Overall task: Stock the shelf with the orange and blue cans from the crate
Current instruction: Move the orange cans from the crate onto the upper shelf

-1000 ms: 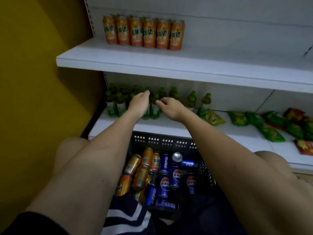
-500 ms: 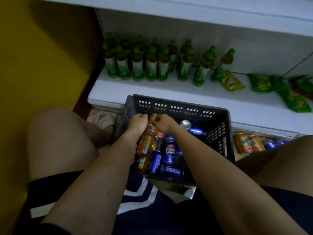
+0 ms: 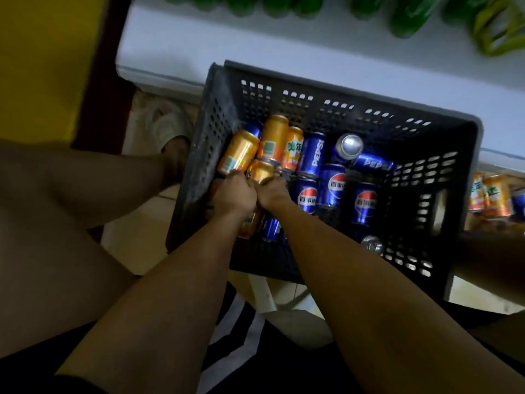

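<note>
Reaching: both hands are down inside the crate (image 3: pixel 335 109), side by side at its left half, knuckles almost touching.
Left hand (image 3: pixel 234 193): fingers curled over the lower end of an orange can lying on the heap; whether the grip is fully closed on it cannot be told, since the fingertips are hidden behind the hand.
Right hand (image 3: pixel 272 191): fingers bent around the gold-orange can (image 3: pixel 261 172) lying between the 2 hands; it looks wrapped on the can, though the fingertips are out of sight.
Orange cans (image 3: pixel 274 139): shiny orange-gold bodies with a pale green label patch, one showing green characters on white; they lie tilted and piled against the crate's left wall.
Blue cans (image 3: pixel 332 184): deep blue with a red, white and blue round logo, some reading PEPSI in white; several stand upright in the middle of the crate, one lies on its side near the back, and one shows its silver top.
Crate: dark, perforated plastic, sitting on the floor just in front of the white shelf (image 3: pixel 284 52).
Shelf contents: blurred green bottles (image 3: pixel 409 15) along the top edge of the view.
Under the shelf: more orange and blue cans at the right, beside the crate (image 3: pixel 494 196).
Person: bare knees either side of the crate, dark shorts with white stripes.
</note>
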The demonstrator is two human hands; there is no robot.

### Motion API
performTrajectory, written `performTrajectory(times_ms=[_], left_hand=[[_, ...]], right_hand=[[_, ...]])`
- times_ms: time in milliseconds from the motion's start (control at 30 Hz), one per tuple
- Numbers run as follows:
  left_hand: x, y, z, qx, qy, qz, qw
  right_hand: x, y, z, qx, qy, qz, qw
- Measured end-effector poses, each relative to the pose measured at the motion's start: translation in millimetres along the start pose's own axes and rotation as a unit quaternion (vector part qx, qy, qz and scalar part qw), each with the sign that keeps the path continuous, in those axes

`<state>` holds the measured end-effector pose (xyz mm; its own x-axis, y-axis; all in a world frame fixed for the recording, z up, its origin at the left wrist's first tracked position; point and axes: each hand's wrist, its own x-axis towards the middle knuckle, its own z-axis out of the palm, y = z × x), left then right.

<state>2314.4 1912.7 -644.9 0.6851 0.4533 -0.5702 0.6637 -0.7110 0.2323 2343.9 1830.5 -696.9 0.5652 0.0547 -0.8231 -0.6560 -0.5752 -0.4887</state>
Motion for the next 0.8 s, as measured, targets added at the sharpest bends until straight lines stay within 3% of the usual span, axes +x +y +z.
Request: performTrajectory(times_ms=[133,400,600,800], left_hand=[[9,-4,3,0.019,0.007,0.016,1.0],[8,-6,-4,-0.035,-0.026,0.01,0.999],[-7,3,-28,-0.071,0.007,0.004,0.997],[-26,22,-96,-0.078,0.088,0.117,0.986]], right_hand=[[5,-3,11,0.126,0.04,0.019,0.991],[-8,0,-6,0.147,0.019,0.017,0.989],[-49,-12,-53,0.17,-0.076,-0.028,0.982],[-108,-49,-104,0.257,-0.18,-0.035,0.949]])
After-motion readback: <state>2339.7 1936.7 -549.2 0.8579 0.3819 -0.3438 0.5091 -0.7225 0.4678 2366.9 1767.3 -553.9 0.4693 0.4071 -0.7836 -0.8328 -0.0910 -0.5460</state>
